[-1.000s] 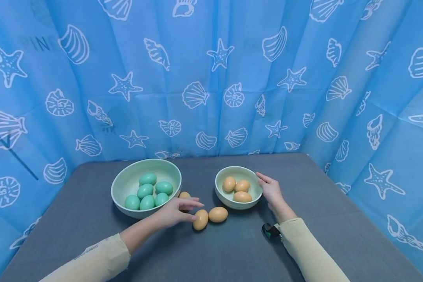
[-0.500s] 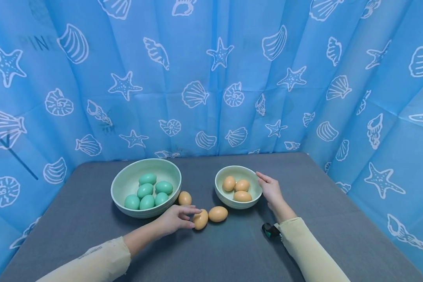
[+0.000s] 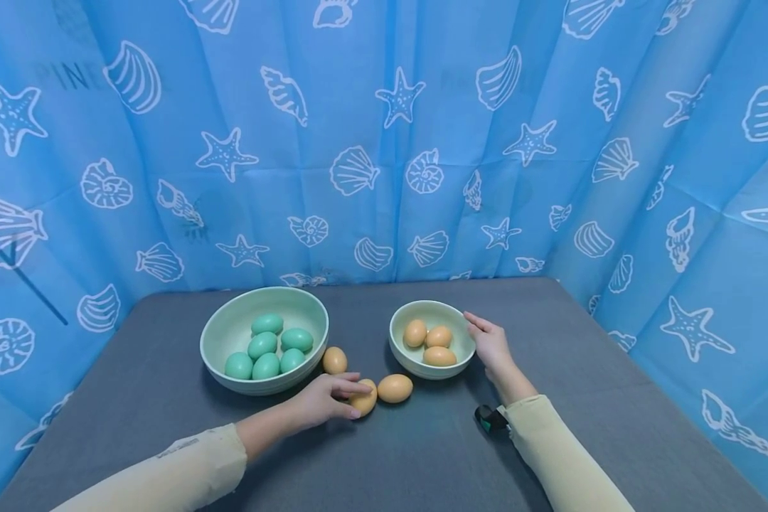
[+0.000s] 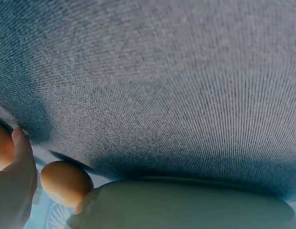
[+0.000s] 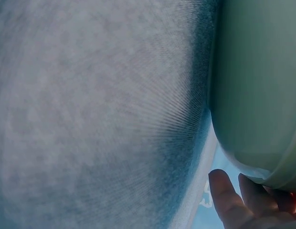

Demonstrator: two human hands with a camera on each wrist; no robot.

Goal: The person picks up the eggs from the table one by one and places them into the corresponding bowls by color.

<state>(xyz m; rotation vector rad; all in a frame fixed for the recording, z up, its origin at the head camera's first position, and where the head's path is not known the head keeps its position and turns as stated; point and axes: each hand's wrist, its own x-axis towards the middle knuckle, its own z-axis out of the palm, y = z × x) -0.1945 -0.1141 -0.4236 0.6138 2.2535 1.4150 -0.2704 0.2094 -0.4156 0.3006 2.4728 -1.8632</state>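
Note:
In the head view, my left hand pinches a brown egg between thumb and fingers, low over the grey cloth. The fingers cover part of this egg. Close to its right lies another brown egg, and a third brown egg lies against the large green bowl. My right hand rests with extended fingers against the right side of a smaller green bowl, which contains three brown eggs. The right wrist view shows the fingertips beside the bowl's outer wall.
The large bowl holds several green eggs. A grey cloth covers the table. Behind and to the right hangs a blue curtain printed with seashells. A black strap shows at the right wrist.
My left hand has drawn slightly back toward me, uncovering the egg beside the large bowl, then closed its fingers and thumb about the nearest egg. The right hand has stayed at the small bowl.

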